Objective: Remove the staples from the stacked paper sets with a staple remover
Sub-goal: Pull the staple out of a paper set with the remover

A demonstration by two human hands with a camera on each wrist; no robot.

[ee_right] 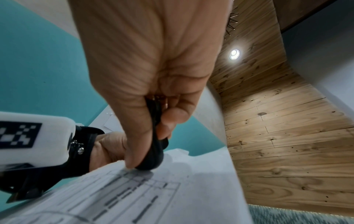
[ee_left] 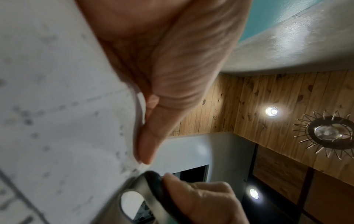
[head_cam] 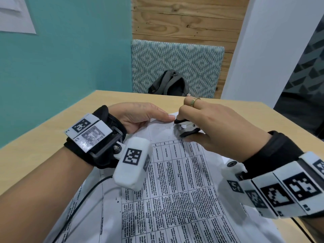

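A stapled paper set (head_cam: pixel 175 190) printed with tables lies on the wooden table (head_cam: pixel 52 137). My left hand (head_cam: pixel 157 116) holds its far corner, thumb on top along the edge; the other fingers are hidden. In the left wrist view the thumb (ee_left: pixel 149 144) lies on the paper (ee_left: pixel 47 106). My right hand (head_cam: pixel 210 123) grips a black and metal staple remover (head_cam: pixel 186 128) between thumb and fingers, its jaws down on that corner just right of the left thumb. The right wrist view shows the remover (ee_right: pixel 156 151) touching the paper (ee_right: pixel 153 197). The staple itself is not visible.
A black cable (head_cam: pixel 87 190) runs across the sheets near my left forearm. A dark backpack (head_cam: pixel 168 85) sits on a patterned seat behind the table's far edge. A teal wall stands at the left, and a dark-clothed person (head_cam: pixel 301 111) at the right edge.
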